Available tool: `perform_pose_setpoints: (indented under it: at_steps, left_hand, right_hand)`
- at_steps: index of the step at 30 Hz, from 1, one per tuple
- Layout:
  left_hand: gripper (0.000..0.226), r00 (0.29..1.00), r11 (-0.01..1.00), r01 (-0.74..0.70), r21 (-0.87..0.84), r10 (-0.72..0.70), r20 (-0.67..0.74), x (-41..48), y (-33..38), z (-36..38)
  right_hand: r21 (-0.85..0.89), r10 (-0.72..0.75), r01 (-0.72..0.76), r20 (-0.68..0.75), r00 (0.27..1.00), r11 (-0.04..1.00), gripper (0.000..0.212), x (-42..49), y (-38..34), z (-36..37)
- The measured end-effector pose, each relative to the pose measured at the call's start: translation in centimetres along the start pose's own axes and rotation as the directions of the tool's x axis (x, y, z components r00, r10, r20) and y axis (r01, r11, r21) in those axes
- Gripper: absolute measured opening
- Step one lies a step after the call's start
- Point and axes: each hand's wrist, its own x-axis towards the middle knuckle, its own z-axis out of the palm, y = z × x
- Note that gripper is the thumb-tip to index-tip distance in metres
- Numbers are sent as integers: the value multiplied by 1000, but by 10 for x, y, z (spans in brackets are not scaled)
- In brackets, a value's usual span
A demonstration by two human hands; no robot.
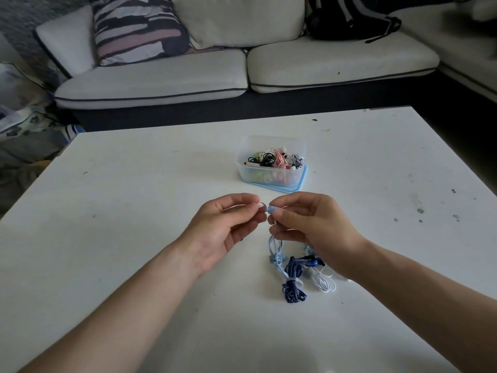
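Above the white table [134, 197] my right hand [312, 224] pinches a light blue earbud [271, 210], and its pale blue cable [274, 249] hangs down to the tabletop. My left hand [226, 227] pinches a small white tip [261, 204] right beside the earbud. Below my right hand lie a dark blue bundled earphone cable [293, 286] and a white cable [324, 282]. A clear plastic box [269, 162] holding several coiled earphones stands farther back on a light blue lid [302, 181].
A white sofa [242, 71] with a striped cushion [137, 28] and a black bag [349, 20] runs behind the table. Clutter sits on the floor at the far left [21, 117]. The tabletop carries small dark marks on its right side.
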Motion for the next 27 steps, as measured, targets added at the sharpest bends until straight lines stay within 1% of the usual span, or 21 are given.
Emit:
perform_pose_setpoints:
  at_steps: [4,11,15,22,24,27]
  left_hand:
    - [10,1000,1000,-2,2,2,-7,-3,0,3]
    - [15,1000,992,-27,126,25,19,-2,-4,4]
    - [11,999,987,-32,159,25,41,0,-5,1]
    - [11,998,990,-35,133,28,51,1,-7,0]
    - [12,998,990,-40,139,32,62,1,-6,0]
    - [16,995,987,-50,150,37,88,1,-4,-1]
  right_hand:
    - [7,6,-6,-14,1000,1000,16,-1,-1,2]
    - [-38,8,-10,-39,999,999,8,-2,-2,1]
    - [-52,11,-14,-54,998,999,5,-1,-4,0]
    - [-69,24,-26,-37,999,997,7,-2,-5,-1]
    - [-82,24,-26,-28,999,996,4,-2,-6,-1]
    - [-96,26,-25,3,1000,995,8,-2,-8,-3]
